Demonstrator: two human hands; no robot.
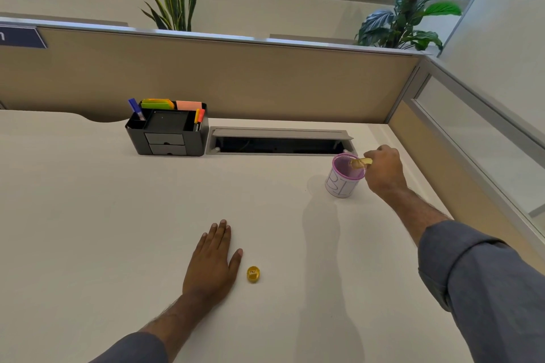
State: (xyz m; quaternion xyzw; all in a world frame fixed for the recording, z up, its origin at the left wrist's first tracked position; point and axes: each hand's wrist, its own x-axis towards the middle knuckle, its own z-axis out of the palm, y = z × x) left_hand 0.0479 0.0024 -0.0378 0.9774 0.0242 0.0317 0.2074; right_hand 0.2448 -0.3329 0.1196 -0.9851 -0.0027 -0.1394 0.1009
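My right hand (383,172) holds a small translucent yellow piece (359,163) over the mouth of a purple-rimmed mesh cup (342,183) with a white paper label, at the desk's far right. My left hand (213,259) lies flat on the white desk (88,215), palm down with its fingers straight. A small round yellow object (253,274), perhaps a sharpener or cap, lies on the desk just right of my left thumb, not touching it.
A black desk organiser (168,130) with markers and sticky notes stands at the back. Right of it is an open cable tray slot (277,141). A beige partition (236,79) bounds the back and right sides, with plants behind.
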